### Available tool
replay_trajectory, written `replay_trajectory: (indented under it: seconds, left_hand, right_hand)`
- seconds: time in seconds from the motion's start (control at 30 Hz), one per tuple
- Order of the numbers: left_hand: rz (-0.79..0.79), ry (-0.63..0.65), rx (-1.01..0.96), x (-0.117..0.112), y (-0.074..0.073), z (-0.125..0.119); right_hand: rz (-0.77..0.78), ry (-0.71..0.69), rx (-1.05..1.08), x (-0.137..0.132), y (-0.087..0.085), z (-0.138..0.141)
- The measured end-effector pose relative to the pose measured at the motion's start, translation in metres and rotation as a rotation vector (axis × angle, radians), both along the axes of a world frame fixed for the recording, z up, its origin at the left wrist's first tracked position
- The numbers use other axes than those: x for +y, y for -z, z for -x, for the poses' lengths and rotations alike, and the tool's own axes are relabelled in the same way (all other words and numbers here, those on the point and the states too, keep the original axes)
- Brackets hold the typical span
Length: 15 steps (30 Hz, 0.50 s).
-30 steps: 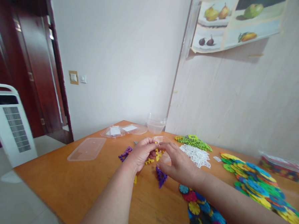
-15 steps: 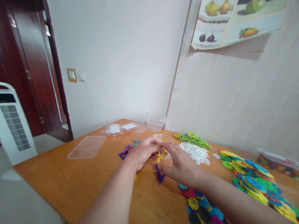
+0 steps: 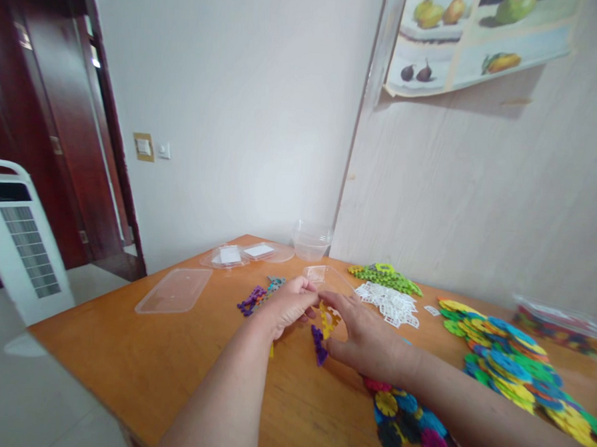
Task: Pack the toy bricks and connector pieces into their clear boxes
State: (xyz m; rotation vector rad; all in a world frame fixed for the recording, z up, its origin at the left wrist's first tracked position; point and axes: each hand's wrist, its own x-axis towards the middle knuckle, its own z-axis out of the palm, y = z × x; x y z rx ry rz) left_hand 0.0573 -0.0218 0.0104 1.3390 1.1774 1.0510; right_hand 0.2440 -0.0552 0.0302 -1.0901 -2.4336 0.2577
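My left hand [image 3: 294, 308] is over the middle of the table, thumb and fingers pinched together. Whatever sits in that pinch is hidden by the fingers. My right hand [image 3: 365, 334] arches in from the right, its fingertips meeting the left thumb tip and its own thumb spread well away. Between the hands shows a yellow notched plastic building piece [image 3: 329, 320]; whether it is touched or lies on the table I cannot tell. A purple notched piece [image 3: 318, 345] lies just beside the right thumb. Purple pieces [image 3: 251, 301] and grey-blue pieces [image 3: 276, 284] lie beyond my left wrist.
On the wooden table [image 3: 211, 366] are a clear lid [image 3: 175, 290], a clear tub [image 3: 312, 241], green pieces [image 3: 388, 280], white pieces [image 3: 388, 304] and colourful notched discs [image 3: 511, 368]. More discs [image 3: 408, 416] lie under my right forearm. A packed clear box [image 3: 558, 324] stands far right.
My right hand has shifted slightly right and down, its thumb lower beside the purple piece. More of the yellow piece shows between the hands. The left hand has barely moved.
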Motion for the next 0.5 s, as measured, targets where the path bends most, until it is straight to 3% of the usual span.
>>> replay_trajectory:
  seconds: [0.2, 0.5]
  left_hand:
    - [0.024, -0.051, 0.111, 0.002, 0.005, -0.004]
    - [-0.035, -0.101, 0.303, 0.004, 0.015, -0.001]
  right_hand:
    - [0.123, 0.008, -0.051, -0.009, 0.007, -0.001]
    - [0.167, -0.065, -0.076, -0.009, 0.011, 0.002]
